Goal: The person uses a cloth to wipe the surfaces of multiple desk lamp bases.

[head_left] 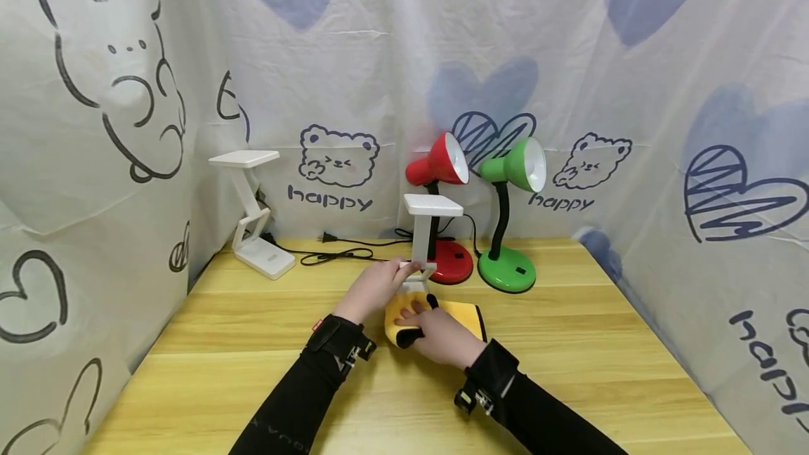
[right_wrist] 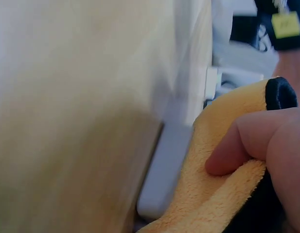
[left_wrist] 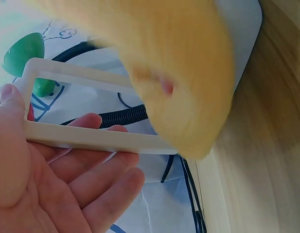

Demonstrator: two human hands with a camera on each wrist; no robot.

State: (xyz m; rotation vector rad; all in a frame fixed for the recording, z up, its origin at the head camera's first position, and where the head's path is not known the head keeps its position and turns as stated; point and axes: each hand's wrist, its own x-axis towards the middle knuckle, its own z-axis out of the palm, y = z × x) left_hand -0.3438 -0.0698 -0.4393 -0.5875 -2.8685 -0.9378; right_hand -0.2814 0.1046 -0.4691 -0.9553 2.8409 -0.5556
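Observation:
A white folding desk lamp (head_left: 435, 205) stands near the middle of the table. My left hand (head_left: 374, 289) holds its lower arm, seen in the left wrist view as an open white frame (left_wrist: 91, 137) between thumb and fingers. Over the lamp's base lies a yellow cloth (head_left: 464, 313) with black edging, bunched under my right hand (head_left: 444, 335). In the right wrist view, the fingers of that hand grip a fold of the cloth (right_wrist: 242, 109) against the white base (right_wrist: 164, 172). Most of the base is hidden by cloth and hand.
Just behind are a red lamp (head_left: 450, 262) and a green lamp (head_left: 508, 270). Another white folding lamp (head_left: 264, 257) stands at the back left. Black cords (head_left: 341, 254) lie along the table's back edge, before a printed curtain (head_left: 392, 90).

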